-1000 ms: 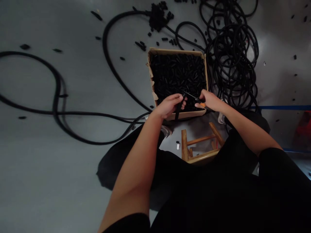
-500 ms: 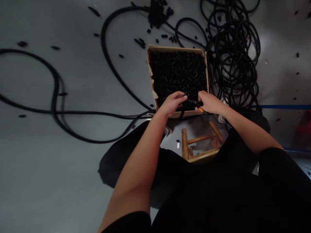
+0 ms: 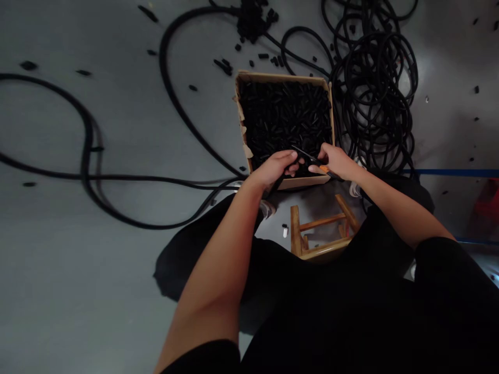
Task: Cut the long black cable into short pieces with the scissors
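My left hand is closed around a black rubber hose, part of which trails below the fingers toward my leg. In my right hand is a pair of scissors with orange-and-black handles. Their dark blades point left at the fingertips of my left hand; whether they touch the hose I cannot tell. Both hands are over the near side of a cardboard box, which is filled with short black hose pieces.
Right of the box lies a tangled coil of black hose. Long hose loops spread across the floor at left. A wooden stool is beneath me. A dark cluster and scattered pieces lie beyond the box. A red object is at far right.
My left hand has turned and its fingers have closed more around the hose. The scissors have tilted, their tips now higher and nearer the left fingertips.
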{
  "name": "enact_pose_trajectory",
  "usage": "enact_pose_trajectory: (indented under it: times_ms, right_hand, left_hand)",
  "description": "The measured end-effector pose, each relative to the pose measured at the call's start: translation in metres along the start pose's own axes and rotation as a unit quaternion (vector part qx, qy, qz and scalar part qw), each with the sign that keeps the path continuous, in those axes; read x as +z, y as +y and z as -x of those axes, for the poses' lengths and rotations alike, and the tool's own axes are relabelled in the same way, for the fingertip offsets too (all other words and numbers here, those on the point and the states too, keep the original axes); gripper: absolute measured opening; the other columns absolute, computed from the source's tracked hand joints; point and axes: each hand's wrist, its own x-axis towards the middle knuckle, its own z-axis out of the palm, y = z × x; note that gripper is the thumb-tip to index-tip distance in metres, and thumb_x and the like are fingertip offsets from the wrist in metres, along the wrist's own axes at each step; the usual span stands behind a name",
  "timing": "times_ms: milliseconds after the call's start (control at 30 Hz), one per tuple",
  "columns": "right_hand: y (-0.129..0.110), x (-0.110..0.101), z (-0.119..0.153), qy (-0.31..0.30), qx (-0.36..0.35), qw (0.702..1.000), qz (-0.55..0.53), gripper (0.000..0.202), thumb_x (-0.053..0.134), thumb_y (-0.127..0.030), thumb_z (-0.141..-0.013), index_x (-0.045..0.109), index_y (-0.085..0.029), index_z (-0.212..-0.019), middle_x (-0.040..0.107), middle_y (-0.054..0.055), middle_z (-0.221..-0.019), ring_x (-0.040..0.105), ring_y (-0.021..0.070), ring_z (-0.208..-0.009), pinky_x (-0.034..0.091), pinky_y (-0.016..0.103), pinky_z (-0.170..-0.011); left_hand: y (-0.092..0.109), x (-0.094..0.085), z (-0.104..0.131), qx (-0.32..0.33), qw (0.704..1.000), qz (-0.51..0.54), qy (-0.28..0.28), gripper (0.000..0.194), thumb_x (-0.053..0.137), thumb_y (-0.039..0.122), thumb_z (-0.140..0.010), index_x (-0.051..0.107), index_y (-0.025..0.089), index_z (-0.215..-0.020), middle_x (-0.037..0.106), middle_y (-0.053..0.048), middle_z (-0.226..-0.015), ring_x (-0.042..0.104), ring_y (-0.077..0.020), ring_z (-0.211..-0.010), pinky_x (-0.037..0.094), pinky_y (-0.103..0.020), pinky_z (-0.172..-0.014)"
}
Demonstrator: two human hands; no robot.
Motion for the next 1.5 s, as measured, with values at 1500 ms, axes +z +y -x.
enact_pose_trajectory:
  times_ms: [1500]
  right_hand:
    - [0.009, -0.001, 0.004, 0.008, 0.001, 1.000, -0.003, 0.053, 0.095, -0.047, -0.075, 0.049, -0.025, -0.090, 0.061, 0.000, -0.090, 0.059, 0.0202, -0.087, 0.045, 0.034, -0.079]
  left_hand:
    - [0.002, -0.004, 0.001, -0.099, 0.981, 0.153, 0.064, 0.024, 0.071, 0.029, -0.104, 0.074, 0.012, -0.087, 0.055, -0.001, -0.063, 0.050, -0.0118, -0.053, 0.057, -0.025, -0.065]
